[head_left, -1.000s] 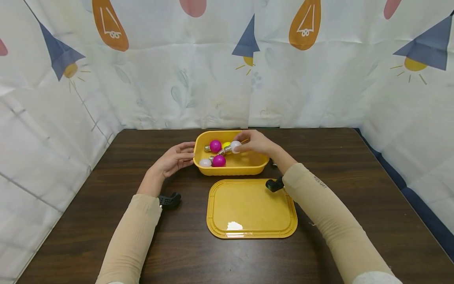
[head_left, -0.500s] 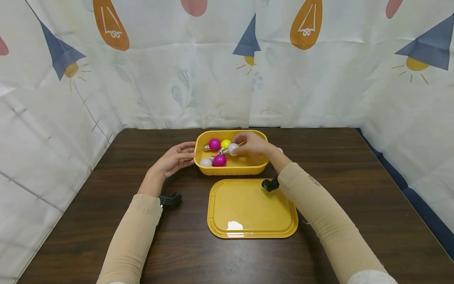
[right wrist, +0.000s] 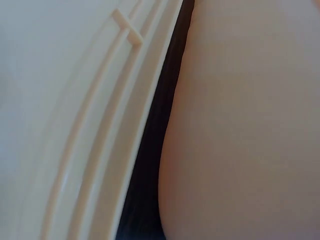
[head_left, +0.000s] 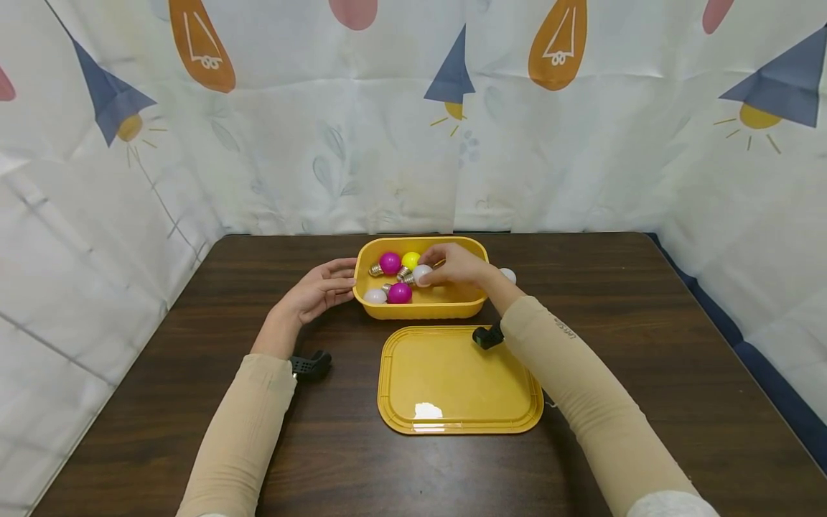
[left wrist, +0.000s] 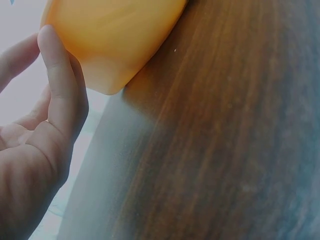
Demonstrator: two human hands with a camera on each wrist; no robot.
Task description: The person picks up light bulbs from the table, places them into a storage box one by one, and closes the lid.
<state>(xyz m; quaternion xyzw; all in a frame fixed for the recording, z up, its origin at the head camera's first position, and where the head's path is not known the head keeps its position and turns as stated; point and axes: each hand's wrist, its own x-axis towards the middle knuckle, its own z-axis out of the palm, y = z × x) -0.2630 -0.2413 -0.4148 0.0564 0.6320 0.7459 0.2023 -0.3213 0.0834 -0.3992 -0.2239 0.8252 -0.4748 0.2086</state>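
A yellow plastic box (head_left: 446,310) holds several small light bulbs. Inside are magenta bulbs (head_left: 399,293), a yellow bulb (head_left: 410,260) and a white bulb (head_left: 375,296) in the near left corner. My right hand (head_left: 455,266) reaches into the box and pinches another white bulb (head_left: 421,273), its metal base pointing left. With fairly straight fingers, my left hand (head_left: 323,287) touches the box's left end. In the left wrist view its thumb (left wrist: 55,65) lies right at the box wall (left wrist: 115,45). The right wrist view shows the sleeve (right wrist: 240,125) but no fingers.
A yellow lid (head_left: 459,377) lies flat on the dark wooden table (head_left: 310,445), in front of the box. Partly behind my right wrist, a white round thing (head_left: 508,274) sits right of the box. A printed curtain (head_left: 400,165) hangs behind the table.
My right hand has shifted slightly left and down inside the box with the white bulb. The white round thing beside the box has come into sight. My left hand stays in place.
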